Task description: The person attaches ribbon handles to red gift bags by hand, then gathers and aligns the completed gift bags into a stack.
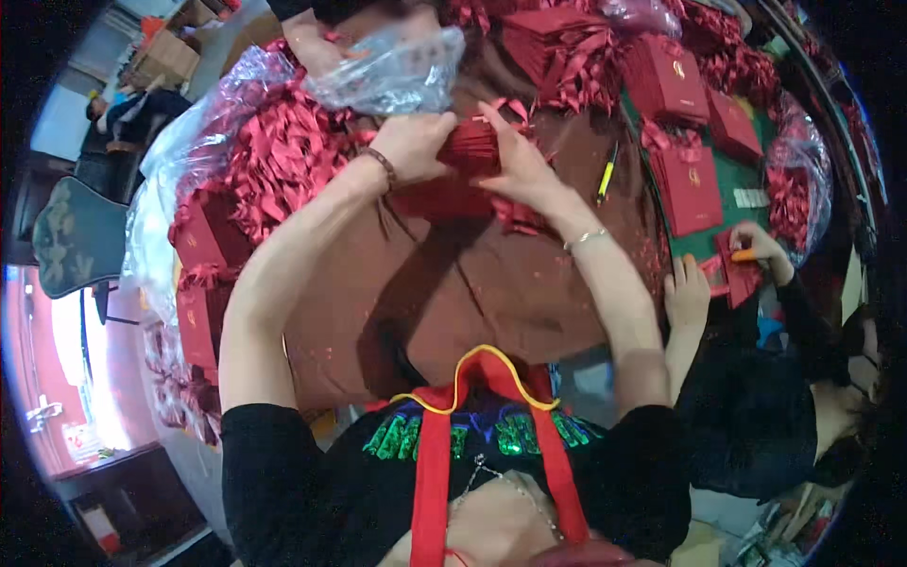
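Note:
A stack of small red gift bags with ribbons stands between my two hands over the brown tabletop. On its left side, my left hand is closed against the stack, a dark bracelet round the wrist. My right hand grips the right side, thumb and fingers spread around the edge, and wears a light bangle. Loose red ribbons hang by the right hand. Just beyond my left hand lies clear plastic wrap, handled by a person across the table.
Heaped red ribbons and bags line the left side. More bag stacks stand at far right on a green surface. A yellow pen-like tool lies right of me. At right, a co-worker's hands handle red pieces.

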A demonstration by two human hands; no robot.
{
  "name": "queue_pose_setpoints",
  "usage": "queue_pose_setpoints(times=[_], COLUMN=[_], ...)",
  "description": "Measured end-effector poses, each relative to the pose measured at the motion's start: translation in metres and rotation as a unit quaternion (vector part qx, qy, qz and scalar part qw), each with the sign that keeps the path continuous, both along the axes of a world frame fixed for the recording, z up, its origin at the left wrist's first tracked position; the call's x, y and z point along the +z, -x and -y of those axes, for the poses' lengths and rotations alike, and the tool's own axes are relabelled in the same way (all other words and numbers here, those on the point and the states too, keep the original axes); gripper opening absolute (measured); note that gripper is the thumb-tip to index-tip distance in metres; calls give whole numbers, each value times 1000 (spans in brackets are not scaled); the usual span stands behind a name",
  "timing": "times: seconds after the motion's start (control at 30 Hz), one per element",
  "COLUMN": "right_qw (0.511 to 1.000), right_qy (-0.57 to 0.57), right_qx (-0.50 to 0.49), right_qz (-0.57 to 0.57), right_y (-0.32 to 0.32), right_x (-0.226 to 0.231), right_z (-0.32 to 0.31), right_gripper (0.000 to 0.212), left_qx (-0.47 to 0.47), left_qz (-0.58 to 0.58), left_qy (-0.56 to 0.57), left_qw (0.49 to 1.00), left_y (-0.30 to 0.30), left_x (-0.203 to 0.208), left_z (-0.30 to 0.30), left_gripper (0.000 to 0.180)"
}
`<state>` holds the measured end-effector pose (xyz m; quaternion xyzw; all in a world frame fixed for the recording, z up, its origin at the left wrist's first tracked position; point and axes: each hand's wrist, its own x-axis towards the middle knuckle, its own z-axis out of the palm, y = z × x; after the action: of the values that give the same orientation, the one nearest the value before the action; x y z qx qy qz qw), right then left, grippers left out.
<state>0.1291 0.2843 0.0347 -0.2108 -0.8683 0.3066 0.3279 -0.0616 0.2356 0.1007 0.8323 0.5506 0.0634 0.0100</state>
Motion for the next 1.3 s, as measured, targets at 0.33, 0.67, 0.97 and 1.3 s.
queue_pose_setpoints(times=[0.33,0.67,0.97,1.3], right_qw=[991,986,935,858], right_qy=[75,108,-41,482], right_qx=[5,73,-315,-4], right_qz=[108,100,-155,-175], right_y=[-14,-23,-77,-50], right_x=[6,-33,49,22], right_z=[-2,-30,49,18], right_gripper=[104,78,13,72], left_qx=[-61,15,62,68], left_qz=[18,-15,404,666], left_qy=[9,57,-67,18], left_qw=[998,998,910,743], left_y=[-8,-32,5,-21], left_x=[-1,3,34,-33], left_z=[18,10,-1,19], left_gripper=[42,47,54,58])
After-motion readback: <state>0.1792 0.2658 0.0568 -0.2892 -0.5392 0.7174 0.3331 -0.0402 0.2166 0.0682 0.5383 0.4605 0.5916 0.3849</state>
